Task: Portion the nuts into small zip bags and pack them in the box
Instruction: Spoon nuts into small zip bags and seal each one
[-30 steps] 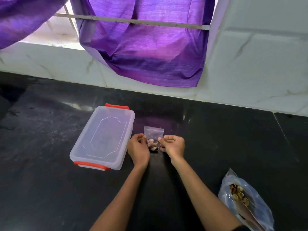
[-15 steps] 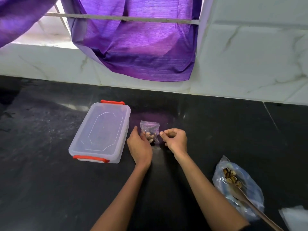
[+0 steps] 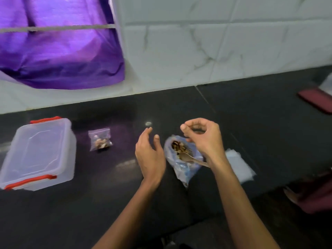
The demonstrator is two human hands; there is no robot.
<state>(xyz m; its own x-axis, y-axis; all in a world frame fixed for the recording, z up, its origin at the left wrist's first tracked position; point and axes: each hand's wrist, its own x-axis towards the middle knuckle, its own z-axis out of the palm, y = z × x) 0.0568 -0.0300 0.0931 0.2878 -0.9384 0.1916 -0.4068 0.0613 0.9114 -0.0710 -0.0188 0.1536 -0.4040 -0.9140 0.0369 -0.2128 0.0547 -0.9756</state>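
Your filled bag lay on the counter right of the lidded box, not yet packed. Both empty hands, left spread, right loosely curled, hovered by the nuts, probably for another portion.

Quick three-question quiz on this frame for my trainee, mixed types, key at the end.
1. True or false: the box has its lid on.
2. What lies in the big nut bag? A) spoon B) knife C) scissors
3. Fill in: the small zip bag lies between the box and the ___ hand.

The right hand holds nothing.

Key: 1 true; 2 A, the spoon; 3 left.
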